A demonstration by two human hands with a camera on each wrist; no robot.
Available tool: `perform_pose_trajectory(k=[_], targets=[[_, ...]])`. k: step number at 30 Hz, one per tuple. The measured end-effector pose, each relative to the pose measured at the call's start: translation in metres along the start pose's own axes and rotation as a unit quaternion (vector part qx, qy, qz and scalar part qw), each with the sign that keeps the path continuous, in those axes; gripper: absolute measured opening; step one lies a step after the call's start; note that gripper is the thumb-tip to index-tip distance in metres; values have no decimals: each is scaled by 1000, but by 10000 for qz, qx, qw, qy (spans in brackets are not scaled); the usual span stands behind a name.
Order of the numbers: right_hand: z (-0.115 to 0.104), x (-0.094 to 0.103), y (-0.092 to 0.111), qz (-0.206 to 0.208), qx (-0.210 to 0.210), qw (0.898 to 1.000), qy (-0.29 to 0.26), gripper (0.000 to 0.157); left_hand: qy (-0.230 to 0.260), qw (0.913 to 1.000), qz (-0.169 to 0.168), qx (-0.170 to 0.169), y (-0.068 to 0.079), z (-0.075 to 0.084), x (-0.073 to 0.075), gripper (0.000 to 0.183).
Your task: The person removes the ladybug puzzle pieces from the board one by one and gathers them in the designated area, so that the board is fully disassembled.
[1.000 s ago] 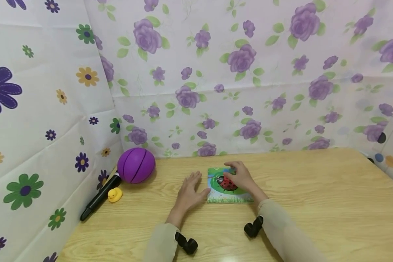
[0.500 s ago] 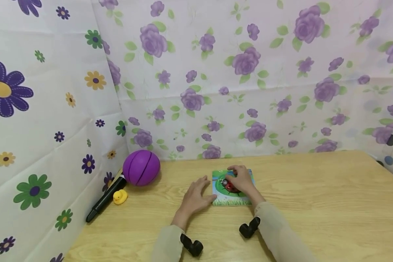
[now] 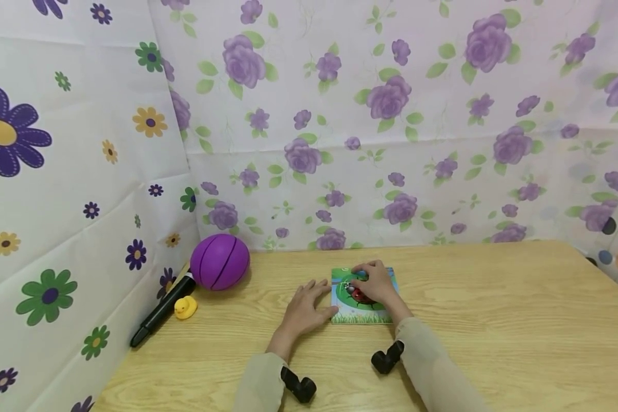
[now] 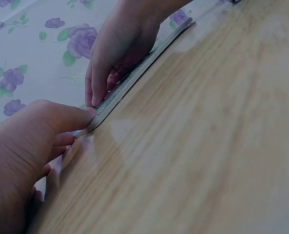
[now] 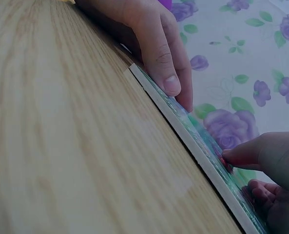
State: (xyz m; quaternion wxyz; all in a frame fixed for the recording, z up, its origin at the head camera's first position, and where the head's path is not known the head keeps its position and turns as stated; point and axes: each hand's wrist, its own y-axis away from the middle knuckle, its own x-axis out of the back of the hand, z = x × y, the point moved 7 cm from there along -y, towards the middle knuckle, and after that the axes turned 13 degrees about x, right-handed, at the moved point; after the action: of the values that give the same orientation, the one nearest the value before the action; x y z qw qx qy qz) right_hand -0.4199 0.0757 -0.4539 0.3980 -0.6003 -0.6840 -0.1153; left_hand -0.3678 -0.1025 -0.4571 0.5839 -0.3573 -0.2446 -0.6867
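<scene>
Head view: ladybug board (image 3: 361,318) near the far edge of the table (image 3: 494,320), which extends widely rightward; left hand (image 3: 302,312) spread, thumb at board's side; right hand (image 3: 380,285) curved above, grip I cannot tell.

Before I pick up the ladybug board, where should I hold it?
Try pinching the ladybug board by its left and right edges, coming from both sides. It lies flat on the table, so getting underneath looks hard, but its pale edge looks thick enough for fingertips. Your left hand is beside the left edge.
</scene>
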Motion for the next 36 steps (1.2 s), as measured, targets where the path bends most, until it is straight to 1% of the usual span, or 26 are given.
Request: perform_pose_trajectory(k=[4, 12, 20, 26, 31, 36], targets=[[1, -1, 0, -82, -37, 10000, -7, 27, 29, 10000, -12, -11, 0, -1, -2, 56], [2, 1, -3, -201, 52, 9996, 172, 26, -14, 10000, -10, -34, -1, -1, -2, 56], [3, 1, -7, -346, -131, 9992, 170, 29, -46, 10000, -71, -46, -1, 0, -3, 56], [3, -4, -11, -445, -150, 9988, 122, 30, 23, 10000, -51, -4, -1, -2, -1, 56], [3, -5, -12, -416, -213, 9989, 103, 29, 19, 10000, -68, -14, -1, -3, 0, 56], [4, -4, -12, -343, -326, 9988, -82, 30, 1, 10000, -58, -19, 0, -1, 1, 56]])
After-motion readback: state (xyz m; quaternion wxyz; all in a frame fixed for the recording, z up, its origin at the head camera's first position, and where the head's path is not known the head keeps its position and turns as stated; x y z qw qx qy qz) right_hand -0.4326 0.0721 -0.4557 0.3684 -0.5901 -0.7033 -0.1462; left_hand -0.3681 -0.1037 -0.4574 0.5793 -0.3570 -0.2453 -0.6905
